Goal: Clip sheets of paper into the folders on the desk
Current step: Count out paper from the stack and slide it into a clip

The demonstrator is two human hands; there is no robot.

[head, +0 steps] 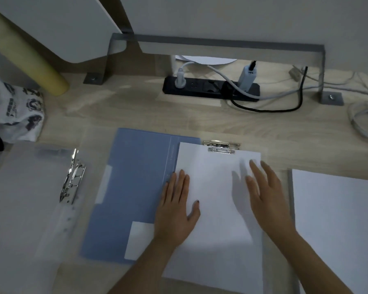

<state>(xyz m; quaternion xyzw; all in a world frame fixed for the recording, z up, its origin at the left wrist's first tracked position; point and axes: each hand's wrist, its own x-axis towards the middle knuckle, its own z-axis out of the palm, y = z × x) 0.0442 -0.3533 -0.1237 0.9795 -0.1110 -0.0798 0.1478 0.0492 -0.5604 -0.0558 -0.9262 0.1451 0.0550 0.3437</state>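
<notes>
Two bare hands lie flat on a white sheet of paper [217,200] that sits in an open blue folder [134,187] at the middle of the pale wooden surface [136,111]. The left hand [176,209] presses palm-down on the sheet's left edge, next to the folder's spine, its fingers [182,177] straight and close together, holding nothing. The right hand [266,196] rests on the sheet's right side, fingers [255,166] spread wide and flat, also holding nothing. The top edge of the sheet is tucked under the folder's metal clip [221,146], whose lever stands just beyond the paper. To the left lies a translucent white folder [26,198], open, with its own shiny metal clip mechanism [72,179] along the spine. To the right, just apart from the blue folder, lies a stack of white paper [336,225]. Farther back, a black power strip [210,89] with plugs and cables sits under a grey metal bracket [221,42]. A printed cloth [15,111] lies at the far left.
</notes>
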